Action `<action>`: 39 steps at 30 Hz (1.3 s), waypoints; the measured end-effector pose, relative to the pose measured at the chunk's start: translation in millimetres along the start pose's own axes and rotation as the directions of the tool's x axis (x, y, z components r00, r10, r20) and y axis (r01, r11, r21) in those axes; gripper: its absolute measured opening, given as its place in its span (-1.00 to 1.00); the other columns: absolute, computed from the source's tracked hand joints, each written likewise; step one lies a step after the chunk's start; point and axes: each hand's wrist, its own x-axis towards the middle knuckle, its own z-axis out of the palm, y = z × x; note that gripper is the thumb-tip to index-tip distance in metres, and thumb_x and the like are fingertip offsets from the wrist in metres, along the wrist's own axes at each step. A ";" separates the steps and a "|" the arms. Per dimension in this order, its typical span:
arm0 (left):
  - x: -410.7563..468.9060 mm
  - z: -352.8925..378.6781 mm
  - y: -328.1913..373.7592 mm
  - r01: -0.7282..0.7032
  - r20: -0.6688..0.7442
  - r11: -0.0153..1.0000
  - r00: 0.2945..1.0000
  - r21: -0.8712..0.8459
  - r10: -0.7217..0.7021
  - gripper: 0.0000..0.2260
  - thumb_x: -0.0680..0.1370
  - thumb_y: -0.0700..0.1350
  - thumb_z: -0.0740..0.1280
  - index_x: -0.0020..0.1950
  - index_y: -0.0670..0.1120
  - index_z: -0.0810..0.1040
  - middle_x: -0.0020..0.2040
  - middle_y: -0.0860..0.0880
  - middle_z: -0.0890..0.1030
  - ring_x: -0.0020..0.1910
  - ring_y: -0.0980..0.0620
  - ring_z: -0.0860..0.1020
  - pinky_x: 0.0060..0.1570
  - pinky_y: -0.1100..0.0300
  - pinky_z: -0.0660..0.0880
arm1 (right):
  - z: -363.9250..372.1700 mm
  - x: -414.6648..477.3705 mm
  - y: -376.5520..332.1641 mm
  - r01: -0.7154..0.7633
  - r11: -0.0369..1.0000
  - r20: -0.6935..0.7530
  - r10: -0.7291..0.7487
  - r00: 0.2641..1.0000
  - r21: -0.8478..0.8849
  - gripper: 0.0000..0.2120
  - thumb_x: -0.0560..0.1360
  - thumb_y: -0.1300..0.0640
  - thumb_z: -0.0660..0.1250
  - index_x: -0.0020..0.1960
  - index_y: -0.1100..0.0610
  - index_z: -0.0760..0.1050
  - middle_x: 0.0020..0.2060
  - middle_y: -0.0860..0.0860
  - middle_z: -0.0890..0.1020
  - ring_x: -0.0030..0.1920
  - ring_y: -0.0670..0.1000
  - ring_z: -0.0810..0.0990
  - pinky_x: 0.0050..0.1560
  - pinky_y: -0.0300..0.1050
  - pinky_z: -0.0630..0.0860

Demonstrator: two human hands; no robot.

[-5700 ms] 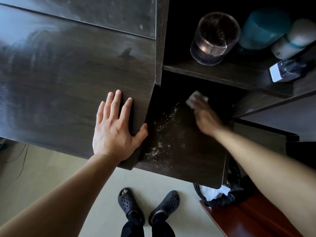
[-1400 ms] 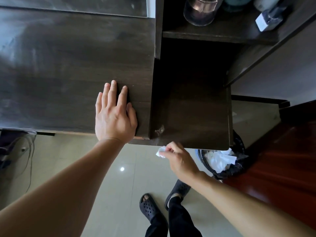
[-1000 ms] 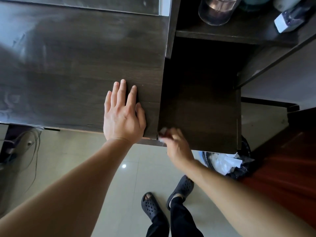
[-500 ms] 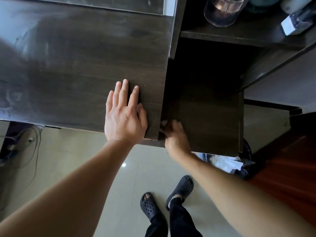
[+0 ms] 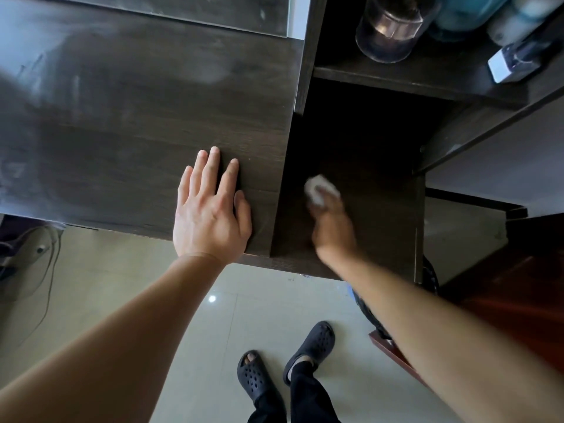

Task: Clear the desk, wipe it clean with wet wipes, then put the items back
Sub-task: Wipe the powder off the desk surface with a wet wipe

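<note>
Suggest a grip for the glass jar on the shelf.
Probably wrap the round side wall of the glass jar, coming from the open front of the shelf. It stands upright, with the divider panel close on its left and a teal container on its right, so sideways looks blocked.

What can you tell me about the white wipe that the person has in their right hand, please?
The wipe is a small white wad, bunched up rather than spread flat, and looks like soft thin cloth or tissue. Motion blur hides any texture or dampness. The right hand grips it at the fingertips, so only its far end shows beyond the fingers. It sits low on the dark wooden side shelf, near that shelf's left wall, apparently pressed against the surface.
</note>
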 end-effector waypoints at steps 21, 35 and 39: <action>12.9 15.9 25.9 0.163 0.000 0.984 0.987 0.070 -0.163 -0.56 0.57 -0.07 0.10 0.39 -0.25 0.37 0.46 -0.31 0.26 0.48 -0.28 0.17 0.46 -0.16 0.09 | -20.4 82.0 22.6 0.228 0.929 0.193 -0.176 0.965 -0.290 -0.36 0.48 0.36 0.17 0.51 0.27 0.05 0.51 0.21 0.06 0.52 0.18 -0.04 0.49 0.13 0.05; 13.6 16.0 26.4 0.164 -0.009 0.985 0.986 0.061 -0.164 -0.55 0.57 -0.07 0.07 0.41 -0.24 0.35 0.47 -0.30 0.24 0.49 -0.27 0.15 0.46 -0.16 0.07 | -34.7 156.9 52.2 0.267 0.922 0.241 -0.201 0.949 -0.279 -0.48 0.56 0.23 0.09 0.51 0.10 0.15 0.53 0.06 0.10 0.53 0.09 -0.01 0.50 0.04 -0.01; 13.1 17.4 26.4 0.165 -0.010 0.984 0.986 0.063 -0.165 -0.55 0.57 -0.08 0.08 0.41 -0.24 0.34 0.48 -0.30 0.23 0.49 -0.27 0.14 0.46 -0.15 0.06 | -68.1 149.6 101.3 -0.237 0.904 -0.009 0.250 0.968 -0.355 -0.50 0.62 0.13 0.02 0.54 0.15 0.01 0.54 0.12 -0.05 0.53 0.15 -0.11 0.51 0.04 -0.12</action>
